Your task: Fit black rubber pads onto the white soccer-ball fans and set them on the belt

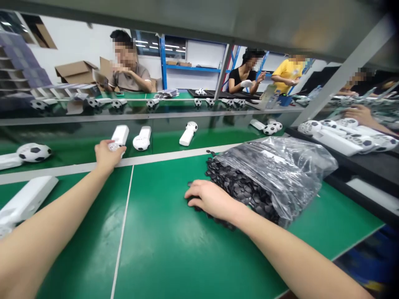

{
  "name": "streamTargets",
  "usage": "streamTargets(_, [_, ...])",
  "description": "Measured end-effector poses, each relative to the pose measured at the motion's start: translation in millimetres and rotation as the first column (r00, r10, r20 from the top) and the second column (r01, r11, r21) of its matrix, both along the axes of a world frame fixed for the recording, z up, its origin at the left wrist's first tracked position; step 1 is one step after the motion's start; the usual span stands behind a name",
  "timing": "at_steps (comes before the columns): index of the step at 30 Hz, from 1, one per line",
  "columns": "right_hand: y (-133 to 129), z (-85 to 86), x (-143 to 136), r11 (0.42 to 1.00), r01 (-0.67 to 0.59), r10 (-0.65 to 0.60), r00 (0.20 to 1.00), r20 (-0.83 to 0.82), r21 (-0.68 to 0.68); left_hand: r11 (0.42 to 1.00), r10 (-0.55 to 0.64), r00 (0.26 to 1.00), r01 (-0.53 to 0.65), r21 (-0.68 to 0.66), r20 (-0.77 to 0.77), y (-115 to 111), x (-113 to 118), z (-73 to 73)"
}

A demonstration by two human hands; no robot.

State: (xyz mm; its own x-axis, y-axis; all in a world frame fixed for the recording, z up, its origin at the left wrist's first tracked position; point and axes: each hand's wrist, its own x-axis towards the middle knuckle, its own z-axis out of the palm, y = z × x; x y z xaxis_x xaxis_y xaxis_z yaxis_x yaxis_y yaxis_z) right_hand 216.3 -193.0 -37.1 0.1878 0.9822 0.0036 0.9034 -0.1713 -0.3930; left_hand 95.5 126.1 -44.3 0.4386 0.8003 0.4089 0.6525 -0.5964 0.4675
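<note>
Green matting covers the desk [174,249], with a thin white line running across it toward the person and a pale strip along its far edge; beyond that strip a darker green conveyor belt [218,133] carries white handheld fans with football-patterned heads.

One such fan [118,137] lies on the belt just past the pale strip: a white, rounded-rectangular handle, with its ball-shaped head at the near end mostly hidden. The left hand [109,153] is stretched far forward with the arm nearly straight, fingers curled over that near end, so it grips the fan by the head. Just beside it to the right lies a second fan [141,139], its head toward the person, and a third fan [188,133] lies farther right at a slant.

A clear plastic bag [280,166] lies on its side on the right half of the desk, crinkled and shiny, its mouth facing left and spilling a heap of small black flat pieces [237,187], which look like pentagon or hexagon patches, though they are too small to be sure. The right hand [208,199] lies palm down at the left edge of that heap, fingers loosely spread and bent, their tips on the pieces; whether it has pinched any cannot be told.

Across the belt, several people sit at another desk, working with their own hands.
</note>
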Motion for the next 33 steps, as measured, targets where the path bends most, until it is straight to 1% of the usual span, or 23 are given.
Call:
streamTargets(2, [0,-1.2,-5,0.999,-0.017,0.02,0.998,0.064,-0.038,0.998,0.053,0.998,-0.052,0.037,-0.037,5,7,1.5])
streamTargets(3, [-1,-1.1,-7,0.998,-0.019,0.024,0.995,0.097,-0.052,0.997,0.043,0.998,-0.039,0.07,-0.055,3,13,2.2])
streamTargets(4, [-1,-0.6,-8,0.998,-0.018,0.025,0.992,0.127,-0.06,0.994,0.005,0.997,0.003,0.106,-0.078,0,21,2.5])
streamTargets(6, [-3,0.9,-11,0.997,-0.013,0.025,0.986,0.166,-0.07,0.98,-0.118,0.982,0.14,0.142,-0.15,-6,41,1.0])
streamTargets(8, [-4,2.5,-14,0.997,-0.008,0.022,0.983,0.185,-0.076,0.962,-0.223,0.947,0.253,0.108,-0.232,-12,61,-1.7])
streamTargets(10, [-4,3.3,-14,0.997,-0.016,0.03,0.982,0.187,-0.076,0.953,-0.272,0.919,0.299,0.053,-0.287,-17,76,-2.2])
streamTargets(12, [-3,3.2,-13,0.998,-0.025,0.034,0.985,0.168,-0.058,0.949,-0.294,0.903,0.316,0.019,-0.314,-26,81,2.6])
streamTargets(13, [-3,2.8,-11,0.999,-0.022,0.028,0.989,0.147,-0.039,0.944,-0.308,0.895,0.329,0.011,-0.324,-34,78,6.9])
streamTargets(15, [-2,1.7,-8,1.0,0.001,-0.001,0.997,0.081,0.009,0.929,-0.349,0.871,0.371,-0.001,-0.345,-54,63,17.3])
streamTargets(17, [-1,0.4,-6,0.999,0.023,-0.023,1.0,0.014,0.04,0.906,-0.4,0.834,0.422,-0.027,-0.379,-82,38,27.5])
streamTargets(19, [0,-0.8,-3,0.998,0.02,-0.019,1.0,-0.007,0.063,0.881,-0.453,0.784,0.467,-0.077,-0.425,-111,8,35.3])
streamTargets(20, [0,-1.4,-2,0.996,0.013,-0.014,1.0,0.007,0.086,0.854,-0.501,0.72,0.5,-0.142,-0.479,-123,-7,38.3])
streamTargets(21, [0,-1.9,-1,0.992,0.01,-0.014,0.999,0.031,0.122,0.803,-0.581,0.635,0.55,-0.23,-0.509,-134,-19,40.8])
streamTargets(22, [1,-2.4,0,0.986,0.012,-0.021,0.999,0.05,0.169,0.746,-0.646,0.557,0.604,-0.279,-0.522,-143,-30,42.7])
streamTargets(24, [1,-3.1,4,0.963,0.031,-0.041,0.999,0.03,0.267,0.618,-0.737,0.409,0.73,-0.291,-0.538,-156,-43,45.0])
streamTargets(26, [1,-2.9,8,0.941,0.077,-0.06,0.996,-0.061,0.331,0.483,-0.791,0.288,0.836,-0.262,-0.539,-162,-45,44.6])
streamTargets(27, [1,-2.4,9,0.93,0.111,-0.075,0.991,-0.113,0.351,0.434,-0.807,0.25,0.866,-0.25,-0.535,-165,-44,43.2])
streamTargets(28, [1,-1.5,10,0.918,0.149,-0.096,0.982,-0.16,0.369,0.414,-0.813,0.237,0.878,-0.242,-0.532,-167,-41,41.1])
streamTargets(29, [1,-0.3,11,0.903,0.189,-0.118,0.973,-0.199,0.385,0.43,-0.807,0.256,0.872,-0.232,-0.532,-169,-39,38.2])
streamTargets(30, [0,1.2,11,0.888,0.225,-0.136,0.962,-0.237,0.402,0.482,-0.787,0.309,0.848,-0.219,-0.534,-171,-36,34.8])
streamTargets(32, [-1,4.6,7,0.862,0.267,-0.134,0.94,-0.314,0.432,0.638,-0.705,0.466,0.746,-0.19,-0.535,-174,-34,27.4])
streamTargets(33, [-2,6.2,4,0.856,0.265,-0.11,0.932,-0.345,0.443,0.712,-0.652,0.541,0.677,-0.184,-0.531,-174,-33,24.1])
